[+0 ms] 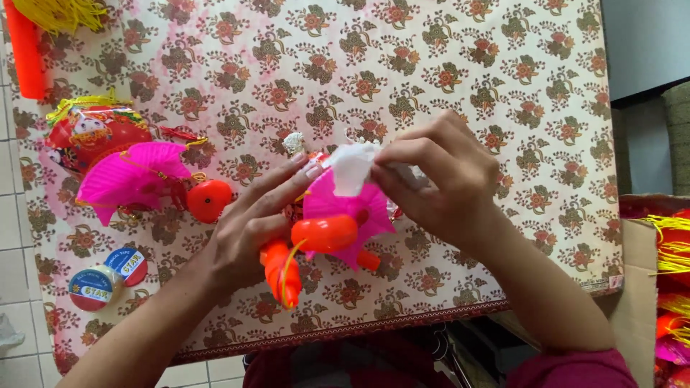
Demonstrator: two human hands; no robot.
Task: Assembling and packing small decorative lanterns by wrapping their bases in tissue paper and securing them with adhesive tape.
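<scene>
A pink pleated paper lantern (pixel 338 212) with orange plastic parts lies in the middle of the floral-patterned table (pixel 445 65). My left hand (pixel 248 230) rests on its left side, fingers stretched toward the top and pressing near a white piece (pixel 352 167). My right hand (pixel 438 179) pinches that white piece, which looks like tape or paper, at the lantern's top. An orange plastic handle (pixel 282 271) sticks out below my left hand.
More pink and red lanterns (pixel 118 169) with an orange cap (pixel 209 200) lie at the left. Two tape rolls (pixel 108 276) sit at the lower left. An orange tube (pixel 25 50) is at the top left. A cardboard box (pixel 665 287) with yellow-tasselled lanterns stands at the right.
</scene>
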